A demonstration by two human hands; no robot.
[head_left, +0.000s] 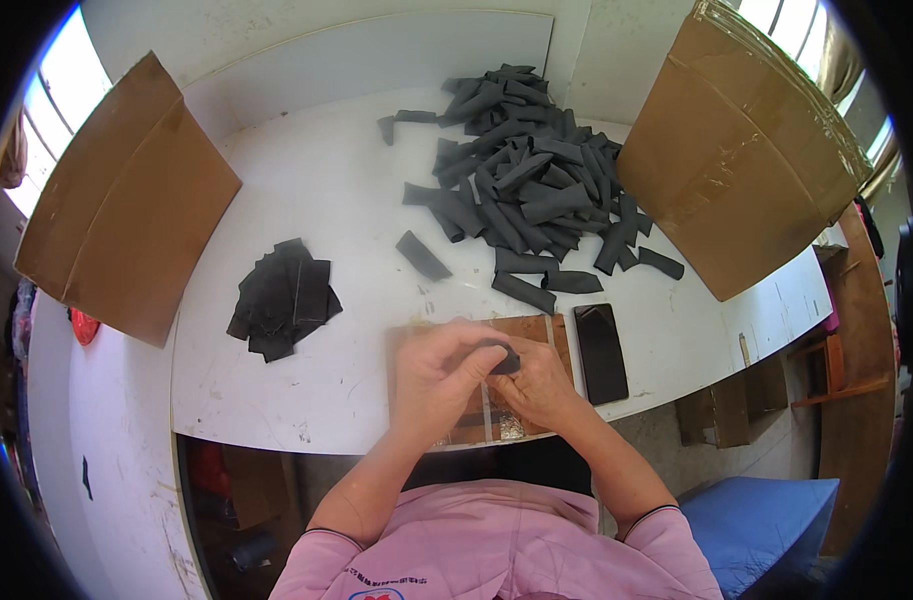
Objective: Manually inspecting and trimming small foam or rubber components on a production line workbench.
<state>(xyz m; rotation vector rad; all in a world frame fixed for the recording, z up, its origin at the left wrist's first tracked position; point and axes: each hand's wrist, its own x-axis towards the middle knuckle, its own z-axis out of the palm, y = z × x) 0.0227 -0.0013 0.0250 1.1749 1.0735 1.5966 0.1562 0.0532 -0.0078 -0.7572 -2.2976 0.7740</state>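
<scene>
Above the wooden board (536, 328), left hand (438, 372) and right hand (542, 384) pinch one black piece (504, 360), fingers clamped. Step in hand appears to be shaping; next likely calls for firm, even pressure.

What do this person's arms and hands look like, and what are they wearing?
Both the left hand and right hand are bare, without gloves; no rings or watch can be made out. The forearms are uncovered. Short pink sleeves with a thin dark trim at the cuffs end near the elbows.
</scene>
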